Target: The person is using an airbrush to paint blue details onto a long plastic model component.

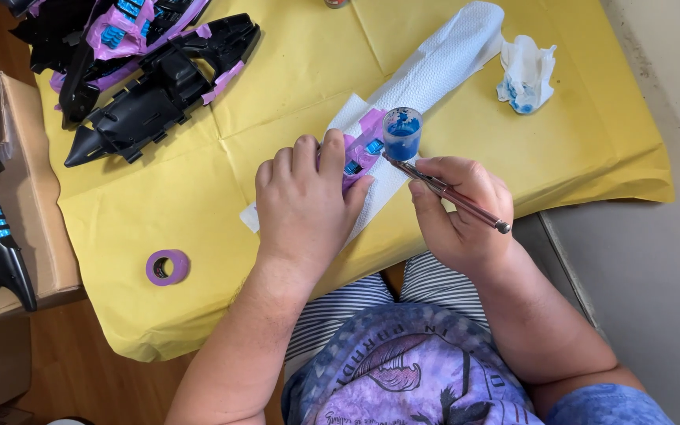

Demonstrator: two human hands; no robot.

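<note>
Two hands at work over yellow paper (513, 126). Right hand (458, 212) pinches an airbrush (444, 190); its long axis runs lower right to upper left, tip toward the masked part (360, 153), blue paint cup (401, 132) on top. Left hand (304, 201) presses down over that part, fingers closed, on a paper towel (434, 67). Tape roll (168, 267) lies well left; black shells (151, 86) upper left; stained tissue (526, 75) upper right.
</note>
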